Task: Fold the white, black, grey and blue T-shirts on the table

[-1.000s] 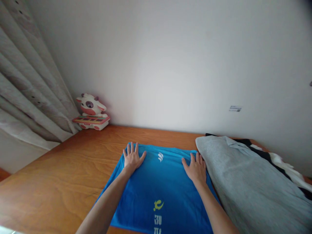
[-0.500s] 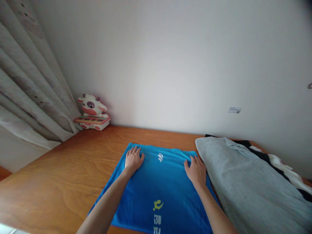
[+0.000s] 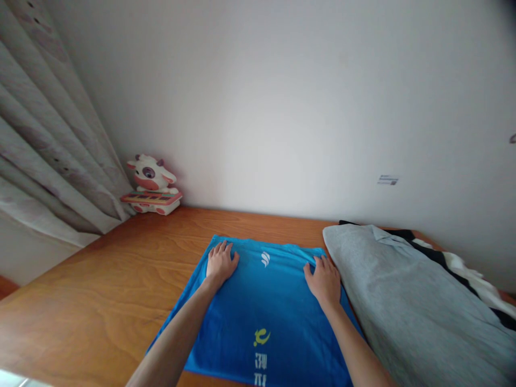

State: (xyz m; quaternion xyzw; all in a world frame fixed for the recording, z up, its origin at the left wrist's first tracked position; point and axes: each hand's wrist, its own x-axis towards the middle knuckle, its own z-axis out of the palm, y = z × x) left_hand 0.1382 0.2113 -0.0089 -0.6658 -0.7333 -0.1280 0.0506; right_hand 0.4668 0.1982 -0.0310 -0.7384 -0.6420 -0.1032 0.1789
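A blue garment (image 3: 266, 301), which looks like a folded sports shirt, lies spread on the wooden table. It bears a white logo near its far edge and yellow and white print closer to me. My left hand (image 3: 221, 263) rests flat on its far left corner, fingers stretched out. On the far right corner lies my right hand (image 3: 325, 279), its fingers apart and touching the cloth. Neither hand grips anything. Small wrinkles run along the far edge between the hands. The near edge of the garment is partly cut off by the frame.
Grey clothing (image 3: 411, 301) lies close against the garment's right side, with black and white cloth (image 3: 463, 269) under and behind it. A toy cow with a keyboard (image 3: 153, 185) stands at the table's (image 3: 92, 301) back left, beside a curtain (image 3: 52, 145). A wall (image 3: 274, 107) rises behind.
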